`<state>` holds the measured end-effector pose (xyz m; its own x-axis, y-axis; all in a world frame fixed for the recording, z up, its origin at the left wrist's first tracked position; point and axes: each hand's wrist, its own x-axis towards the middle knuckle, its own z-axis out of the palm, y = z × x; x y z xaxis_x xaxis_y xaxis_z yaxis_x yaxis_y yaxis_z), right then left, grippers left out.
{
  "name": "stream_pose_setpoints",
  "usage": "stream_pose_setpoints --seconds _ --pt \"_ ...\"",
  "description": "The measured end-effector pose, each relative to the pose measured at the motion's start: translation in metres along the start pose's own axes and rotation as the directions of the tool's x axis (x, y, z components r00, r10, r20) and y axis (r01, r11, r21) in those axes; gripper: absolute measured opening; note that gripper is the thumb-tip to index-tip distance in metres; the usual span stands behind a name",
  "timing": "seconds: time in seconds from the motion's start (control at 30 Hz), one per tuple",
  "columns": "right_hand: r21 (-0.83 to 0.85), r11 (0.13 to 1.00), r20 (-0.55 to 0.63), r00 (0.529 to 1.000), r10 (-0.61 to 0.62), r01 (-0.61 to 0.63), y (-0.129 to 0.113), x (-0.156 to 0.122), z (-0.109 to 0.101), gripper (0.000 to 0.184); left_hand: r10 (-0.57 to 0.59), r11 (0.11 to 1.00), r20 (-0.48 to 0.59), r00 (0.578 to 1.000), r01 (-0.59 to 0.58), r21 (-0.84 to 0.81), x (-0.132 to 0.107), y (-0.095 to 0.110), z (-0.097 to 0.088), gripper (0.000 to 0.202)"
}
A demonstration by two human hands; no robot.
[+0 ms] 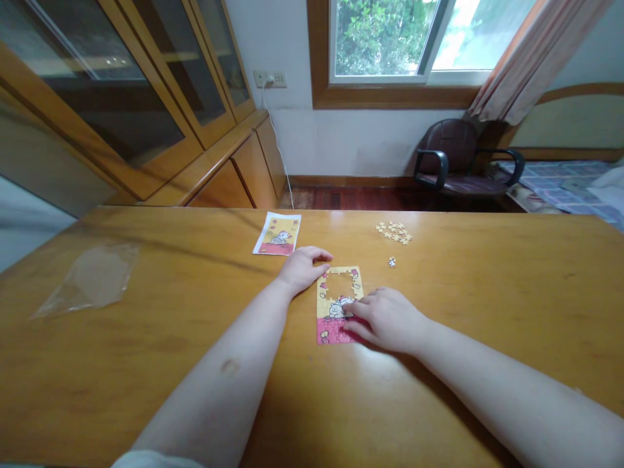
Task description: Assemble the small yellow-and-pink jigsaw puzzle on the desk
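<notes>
A jigsaw puzzle (337, 330), yellow above and pink below with a white cartoon animal, lies flat on the table. Its upper middle has a rectangular gap where the wood shows through. My left hand (303, 268) rests at the puzzle's upper left edge, fingers stretched out and apart, holding nothing. Over the right side of the puzzle, my right hand (383, 316) touches the pieces near the animal with its fingertips, fingers spread. Part of the puzzle's lower right is hidden under it. Beyond it sit a single white puzzle piece (392, 262) and a pile of yellow puzzle pieces (394, 232).
A printed picture card (277, 234) with the same design lies near the far edge of the wooden table (195, 390). A clear plastic bag (92, 276) is at the left. Behind stand a glass-door cabinet (214, 146) and an office chair (451, 153).
</notes>
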<state>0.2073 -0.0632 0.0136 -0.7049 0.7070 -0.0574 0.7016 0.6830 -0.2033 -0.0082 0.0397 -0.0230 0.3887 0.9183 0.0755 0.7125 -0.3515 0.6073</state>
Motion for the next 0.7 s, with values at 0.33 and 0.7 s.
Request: stream_pose_setpoints --seconds 0.33,0.7 --pt "-0.034 0.999 0.036 0.999 0.033 -0.032 -0.0018 0.0036 0.0022 0.045 0.019 1.0 -0.003 1.0 -0.019 0.011 0.0001 -0.0038 0.0018 0.024" --pt "-0.043 0.998 0.049 0.998 0.049 -0.047 -0.0002 0.0062 0.0033 0.047 0.018 1.0 0.0 1.0 -0.018 0.021 -0.0001 -0.0022 0.0007 0.023"
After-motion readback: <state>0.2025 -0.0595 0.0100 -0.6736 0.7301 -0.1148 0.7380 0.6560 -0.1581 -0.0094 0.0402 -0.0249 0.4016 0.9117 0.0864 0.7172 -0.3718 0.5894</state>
